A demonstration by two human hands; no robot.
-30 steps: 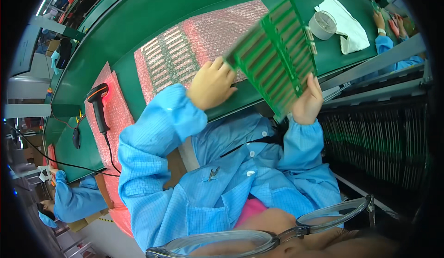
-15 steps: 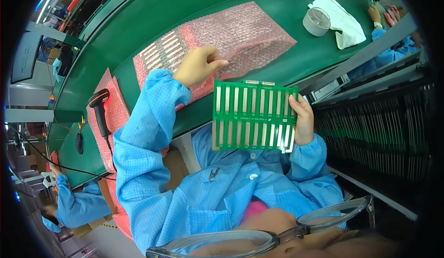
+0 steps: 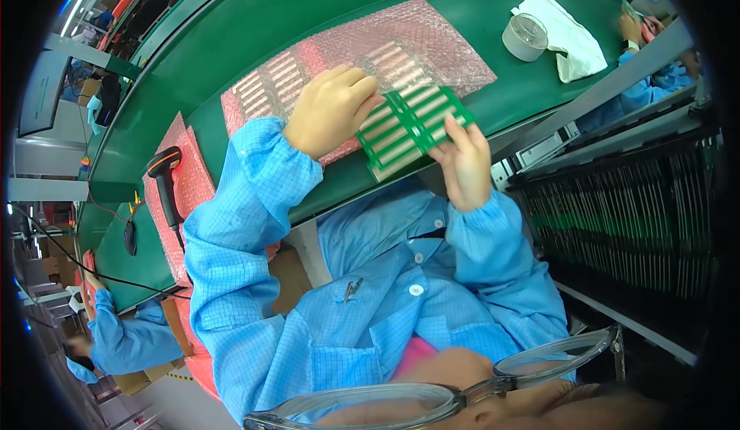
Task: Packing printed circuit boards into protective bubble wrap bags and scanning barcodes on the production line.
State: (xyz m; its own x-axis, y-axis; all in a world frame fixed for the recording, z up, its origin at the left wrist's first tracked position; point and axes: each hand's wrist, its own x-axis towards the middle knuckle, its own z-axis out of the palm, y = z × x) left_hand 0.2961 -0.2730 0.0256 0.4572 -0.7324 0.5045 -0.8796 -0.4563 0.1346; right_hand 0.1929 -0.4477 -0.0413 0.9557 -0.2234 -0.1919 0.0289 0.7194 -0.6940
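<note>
A green circuit board panel (image 3: 408, 125) with rows of pale metal strips is in my right hand (image 3: 462, 164), thumb and fingers on its right edge. The panel is tilted, over the near edge of a sheet of pink bubble wrap (image 3: 443, 29) on the green bench. My left hand (image 3: 331, 106) is closed at the wrap's near edge, thumb against fingers, beside the panel's far left corner. It seems to pinch the wrap, but its fingertips are partly hidden. More pale strips (image 3: 397, 64) show through the wrap beyond the panel, and others (image 3: 270, 83) lie left of it.
A tape roll (image 3: 526, 37) and a white cloth (image 3: 566, 40) lie at the far right. On the left, a barcode scanner (image 3: 164, 179) rests on more pink bubble wrap. A rack of upright boards (image 3: 617, 214) stands to my right. Other people work at both sides.
My right hand has moved the circuit board panel away from my chest and tilted it over the bubble wrap. The lifted wrap lies flatter, showing strips beneath. My left hand has shifted slightly.
</note>
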